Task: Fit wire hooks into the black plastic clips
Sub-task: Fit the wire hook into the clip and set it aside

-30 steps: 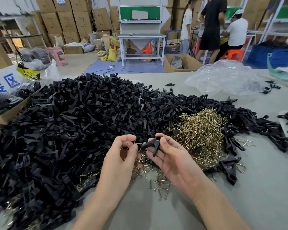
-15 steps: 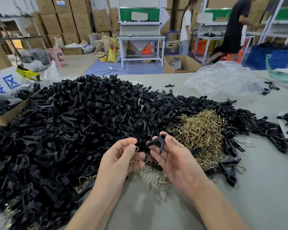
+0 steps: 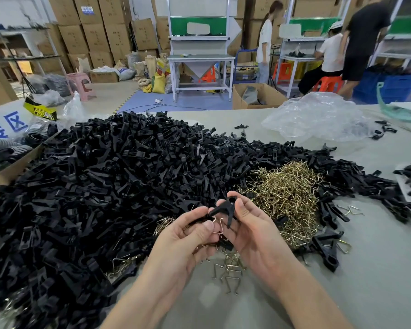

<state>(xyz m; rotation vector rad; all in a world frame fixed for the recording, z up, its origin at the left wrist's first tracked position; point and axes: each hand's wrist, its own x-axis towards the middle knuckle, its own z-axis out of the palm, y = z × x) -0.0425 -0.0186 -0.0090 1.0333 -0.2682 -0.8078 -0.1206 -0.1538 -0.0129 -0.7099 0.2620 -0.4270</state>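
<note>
Step in hand: mating one hook to one clip, mid-frame, just above the worktop point(image 3: 377, 269).

- Right hand point(image 3: 254, 231): fingers curled round a black clip point(image 3: 224, 206), thumb on its near side, forked end pointing down-left.
- Left hand point(image 3: 188, 231): thumb and forefinger pinch a wire hook point(image 3: 217, 224). Its bent end sits right at the clip's lower edge. Can't tell if it's touching or already in the slot, too small and partly hidden by the fingers.
- Hands nearly meet, fingertips just beside each other.

Stock: clip pile point(image 3: 128, 181) fills left and centre of frame; hook pile point(image 3: 287, 193) just right of the hands, butted against the clips. Loose hooks point(image 3: 230, 274) on the worktop below the hands.

My read: insertion not yet finished. Next move needs the wire end lined up with the clip's slot, then a push or slight twist from the left hand while the right holds the clip steady. Risk: the wire slips off the pinch or skews, since the grip is on a thin bend.
</note>
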